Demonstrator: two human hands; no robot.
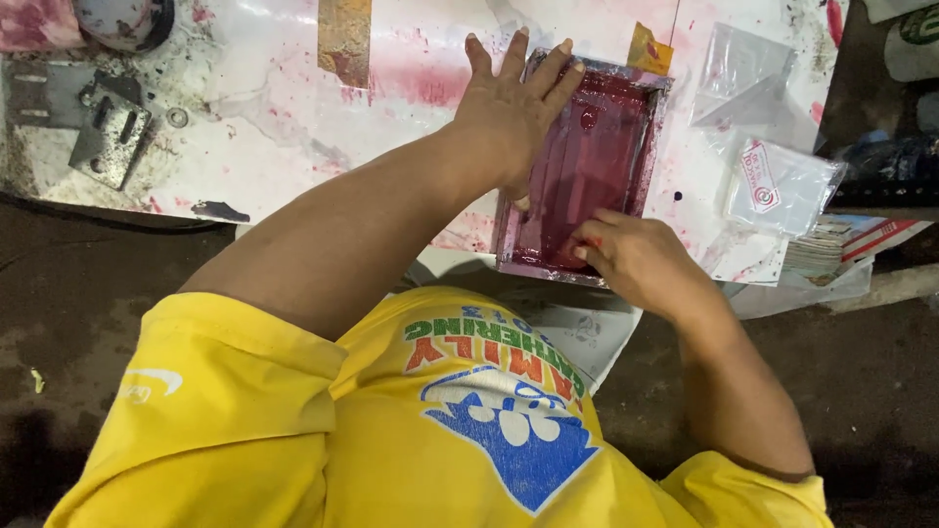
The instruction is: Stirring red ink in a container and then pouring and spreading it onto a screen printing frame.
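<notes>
My left hand [509, 108] lies flat, fingers spread, pressing the left rail of the small printing frame [657, 117], which sits on the stained white table [274, 117]. My right hand [631, 256] is at the near edge, fingers curled together on something small inside the frame; what, I cannot tell. The red ink on the mesh [602, 147] looks wet and slick. Frame likely light and rigid, mesh delicate: hold by the rails only. Clear plastic bags [773, 181] lie just right.
</notes>
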